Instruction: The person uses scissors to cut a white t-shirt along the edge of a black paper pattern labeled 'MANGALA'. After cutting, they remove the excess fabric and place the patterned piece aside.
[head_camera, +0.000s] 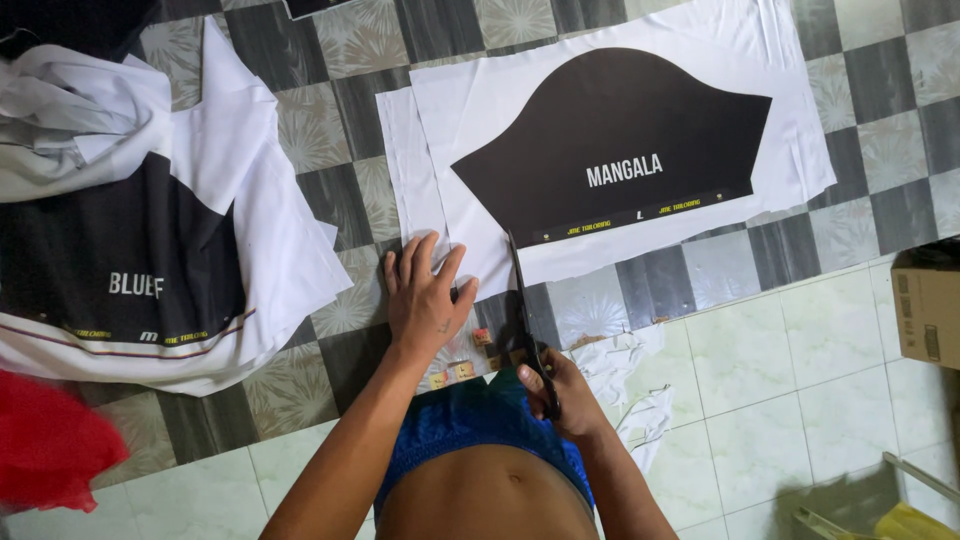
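A printed fabric panel (610, 150) lies across the upper centre of the frame, flat on the tiled floor (780, 380). At its lower left edge rests the left hand (425, 295), palm down. Just right of it, the right hand (560, 390) holds scissors (522, 300) pointing up at the panel's lower edge. A stack of panels (150, 230) fills the left side. Scraps (625, 370) lie right of the scissors; a cardboard box (925, 310) sits at the right edge.

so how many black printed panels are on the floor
2: one black sleeve-shaped panel on the white fabric sheet ahead of the scissors, and one black panel in the pile at far left. More may lie hidden in that pile.
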